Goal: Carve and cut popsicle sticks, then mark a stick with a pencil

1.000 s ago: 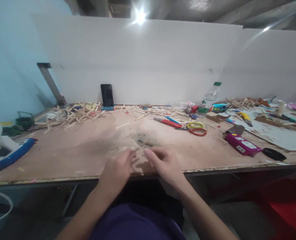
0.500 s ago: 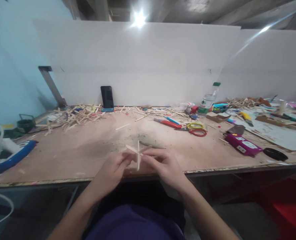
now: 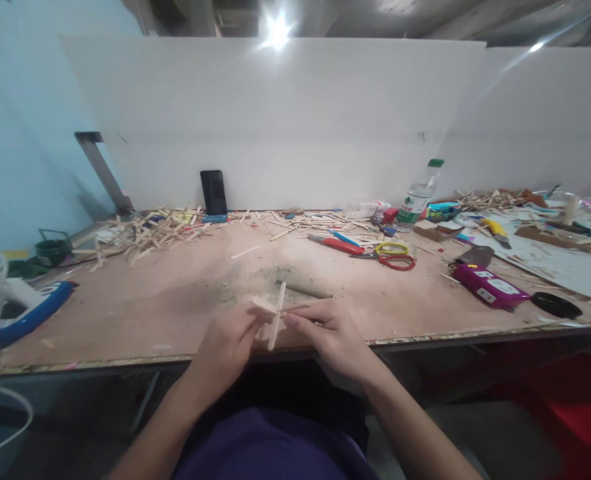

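Between my hands, over the table's front edge, is a small piece made of crossed popsicle sticks [image 3: 276, 325]. One pale stick stands out lengthwise, and others reach out to the left and right. My left hand [image 3: 232, 331] is closed, pinching the left side of the piece. My right hand [image 3: 329, 333] is closed on its right side, thumb and fingertips near the crossing. The fingers hide part of the joint. Just beyond lies a thin dark rod [image 3: 305, 289] on a smudged patch of the tabletop [image 3: 165, 293].
A heap of loose sticks [image 3: 150, 237] lies at back left, near a leaning phone [image 3: 214, 192]. To the right are a red utility knife [image 3: 340, 245], scissors [image 3: 395, 257], a water bottle [image 3: 418, 200], a purple packet [image 3: 490, 287] and a black lid [image 3: 556, 305].
The stick piece has turned in my fingers: its lengthwise stick now slants, upper end to the right, and shows more of its flat face. Both hands keep their hold.
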The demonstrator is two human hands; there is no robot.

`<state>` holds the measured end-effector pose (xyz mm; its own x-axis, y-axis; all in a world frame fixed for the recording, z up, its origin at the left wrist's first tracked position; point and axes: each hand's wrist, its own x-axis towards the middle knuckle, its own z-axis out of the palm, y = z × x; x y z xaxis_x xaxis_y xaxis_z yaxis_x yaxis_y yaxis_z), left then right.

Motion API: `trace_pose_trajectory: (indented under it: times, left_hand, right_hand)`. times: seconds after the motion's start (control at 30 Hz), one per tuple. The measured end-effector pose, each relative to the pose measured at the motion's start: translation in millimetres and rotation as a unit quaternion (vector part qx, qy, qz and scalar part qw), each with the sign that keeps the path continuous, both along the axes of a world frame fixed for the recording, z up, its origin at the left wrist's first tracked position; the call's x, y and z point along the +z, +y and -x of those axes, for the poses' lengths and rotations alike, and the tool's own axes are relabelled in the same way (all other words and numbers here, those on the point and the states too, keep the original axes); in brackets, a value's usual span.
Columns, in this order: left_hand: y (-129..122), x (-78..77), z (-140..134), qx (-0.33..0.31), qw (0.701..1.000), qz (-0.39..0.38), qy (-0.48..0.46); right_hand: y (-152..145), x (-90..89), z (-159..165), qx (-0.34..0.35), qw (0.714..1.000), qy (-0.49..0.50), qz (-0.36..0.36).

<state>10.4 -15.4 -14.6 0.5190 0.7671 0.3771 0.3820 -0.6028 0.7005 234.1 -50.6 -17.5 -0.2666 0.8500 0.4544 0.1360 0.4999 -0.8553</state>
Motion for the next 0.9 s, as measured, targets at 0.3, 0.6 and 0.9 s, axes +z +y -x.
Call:
trace_pose_trajectory:
  times: [0.3,0.6,0.9]
  left_hand:
    - [-5.2,4.1,-8.9,0.005,1.000,0.022,0.005]
    - [-8.1,3.9,-8.9,0.023,0.999,0.027,0.005]
    - [-11.1,7.5,-13.4,0.022,0.999,0.035,-0.014]
  right_hand:
    - [3.7,0.0,3.2,-0.032,0.999,0.010,0.015]
    - [-1.9,-9.5,6.3,-0.110,0.992,-0.021,-0.063]
    - [-1.3,-22.6,13.8,-0.160,0.966,-0.108,-0.170]
